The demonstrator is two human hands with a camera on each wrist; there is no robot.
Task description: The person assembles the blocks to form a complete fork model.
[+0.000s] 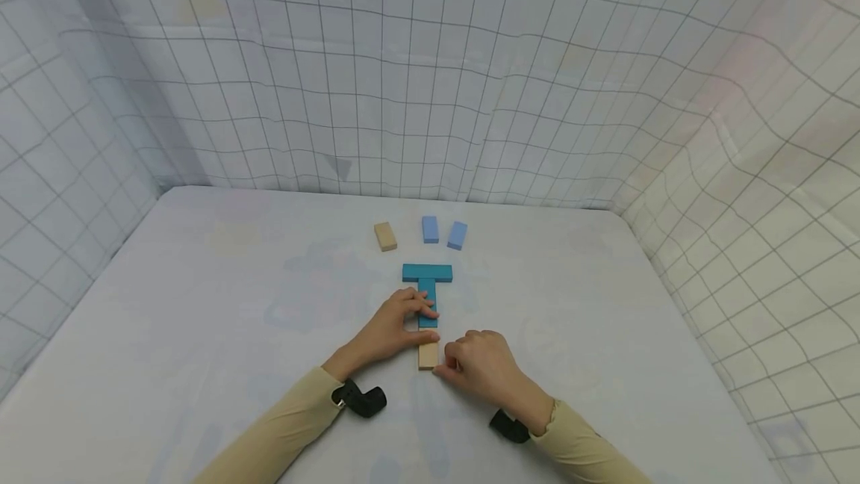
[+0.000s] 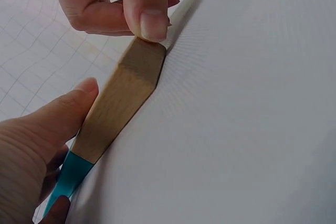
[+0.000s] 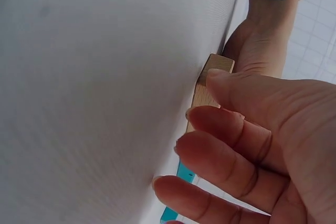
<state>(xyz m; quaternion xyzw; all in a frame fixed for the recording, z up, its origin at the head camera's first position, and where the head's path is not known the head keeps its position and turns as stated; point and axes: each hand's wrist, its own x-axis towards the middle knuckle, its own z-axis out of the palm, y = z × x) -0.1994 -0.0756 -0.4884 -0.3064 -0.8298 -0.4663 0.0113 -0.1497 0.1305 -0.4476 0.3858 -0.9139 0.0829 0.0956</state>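
In the head view, a teal block [image 1: 427,272] lies crosswise above a lengthwise teal block [image 1: 427,288], forming a T. A light wooden block [image 1: 428,356] continues the stem toward the person. My left hand [image 1: 388,327] reaches across the stem from the left. Its fingers touch the lengthwise teal block, and its thumb [image 2: 79,100] rests along the wooden block. At the wooden block's near end, my right hand [image 1: 485,366] touches the corner with its thumb [image 3: 226,85]; its other fingers bend loosely beside the block. The left fingers partly hide the teal stem.
Beyond the T lie another wooden block [image 1: 386,237], a light blue block [image 1: 430,230] and a second, tilted light blue block [image 1: 457,235]. All rest on a white-covered table [image 1: 269,260]. Grid-patterned white curtains [image 1: 416,81] surround its back and sides.
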